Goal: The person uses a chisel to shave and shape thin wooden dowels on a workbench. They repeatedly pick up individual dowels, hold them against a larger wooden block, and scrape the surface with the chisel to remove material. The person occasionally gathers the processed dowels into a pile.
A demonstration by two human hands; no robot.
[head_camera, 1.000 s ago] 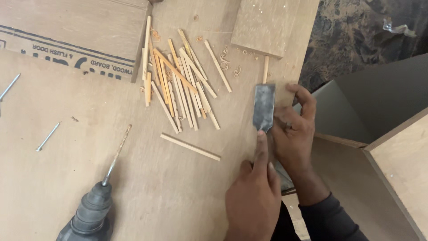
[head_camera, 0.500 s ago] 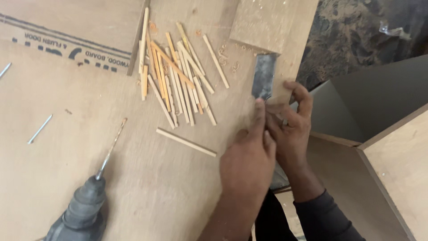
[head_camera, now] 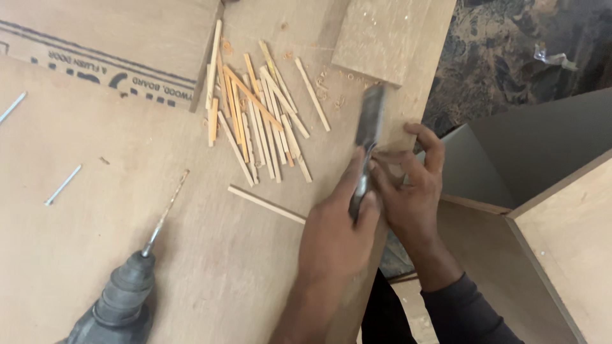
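— Fingers of our left hand (head_camera: 338, 232) clamp the flat grey metal chisel (head_camera: 366, 150), centre frame; our right hand (head_camera: 408, 185) pinches beside it.
— Thin wooden sticks (head_camera: 261, 111) upper-left, grey power drill (head_camera: 121, 299) bottom-left.

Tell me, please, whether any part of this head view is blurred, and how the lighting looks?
Head view: the dark flat tool in the left hand is smeared by motion blur, and the right hand beside it is slightly soft; the wooden sticks and the drill are sharper; the light is soft and even, with faint shadows and no glare.
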